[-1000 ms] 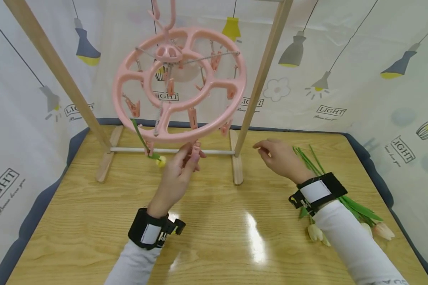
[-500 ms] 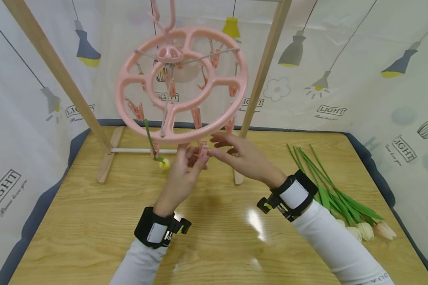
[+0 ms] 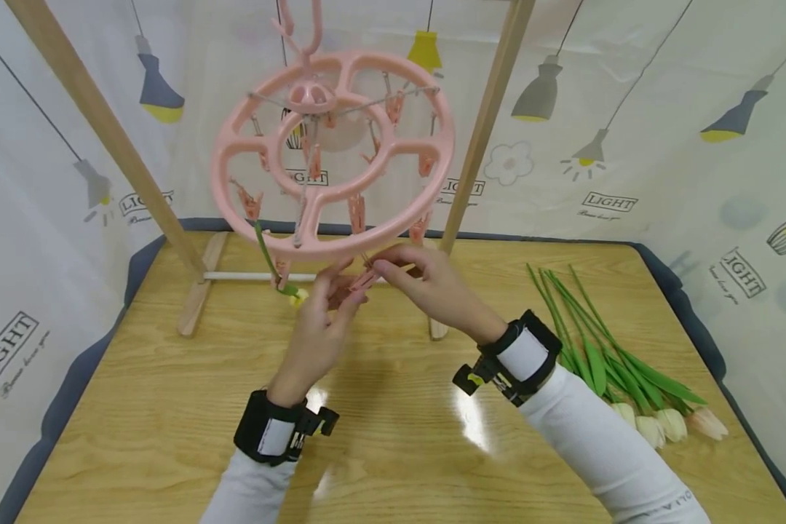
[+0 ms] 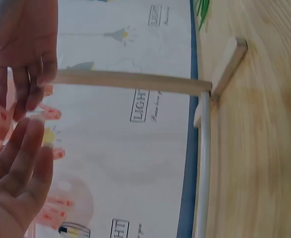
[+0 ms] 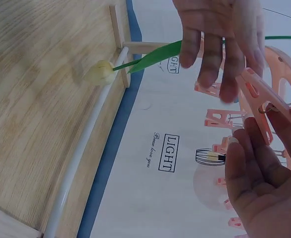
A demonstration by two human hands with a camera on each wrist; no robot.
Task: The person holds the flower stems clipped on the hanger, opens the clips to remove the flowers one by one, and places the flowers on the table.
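Note:
A round pink clip hanger [image 3: 340, 249] hangs in front of me with several pink clothespins dangling below. At its front edge both hands meet at one clothespin [image 5: 264, 101]. My right hand [image 3: 442, 291] pinches this clothespin between thumb and finger, at the end nearer the ring. From the other side, my left hand [image 3: 314, 327] holds its lower end by the fingertips. Left of the hands, a yellow tulip [image 5: 101, 73] hangs head-down, its green stem beside another clothespin [image 3: 279, 273] at the ring's front left.
A wooden stand [image 3: 491, 120] frames the hanger, with a white crossbar [image 3: 255, 276] low between its feet. Several pale tulips [image 3: 605, 349] with green stems lie on the wooden table [image 3: 393, 466] at the right. A printed curtain [image 3: 688, 65] surrounds the table.
My right hand has come left from beside the tulips to the clothespin and now pinches it. The clothespin has tilted between the hands, and the hanger has shifted slightly.

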